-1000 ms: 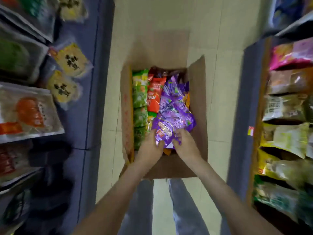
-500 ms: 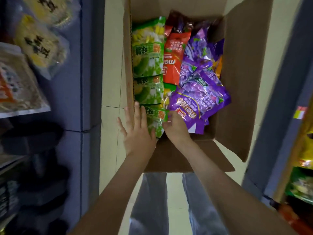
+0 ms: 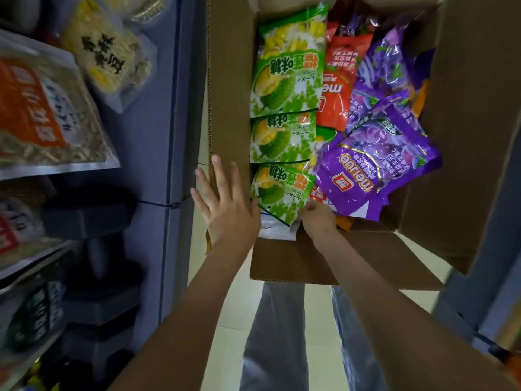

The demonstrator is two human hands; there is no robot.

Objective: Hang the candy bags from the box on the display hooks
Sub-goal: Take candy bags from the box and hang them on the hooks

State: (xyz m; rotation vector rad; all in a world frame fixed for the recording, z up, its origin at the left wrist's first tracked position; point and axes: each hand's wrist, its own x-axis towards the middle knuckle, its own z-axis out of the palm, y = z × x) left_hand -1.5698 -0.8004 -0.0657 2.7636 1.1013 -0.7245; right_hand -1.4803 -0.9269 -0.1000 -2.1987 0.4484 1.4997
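The candy bags are all in the brown cardboard box, which stands open in the aisle between two shelves. Three green bags lie in a row down the left side of the box: the far green bag, the middle green bag and the near green bag. A red bag lies just right of them, toward the far end. A heap of purple bags fills the right side. The top purple bag rests on the heap and touches the near green bag. A white bag peeks out from under the near green bag.

The right hand is at the near end of the box, between the near green bag and the top purple bag. Its fingers are curled down among the bags. I cannot tell if it pinches one. The left hand lies flat on the left wall of the box, fingers straight and spread wide. It holds nothing.

The person stands at the near side of the box in pale trousers. On the left is a blue shelf with big snack packs. The floor is pale tile.
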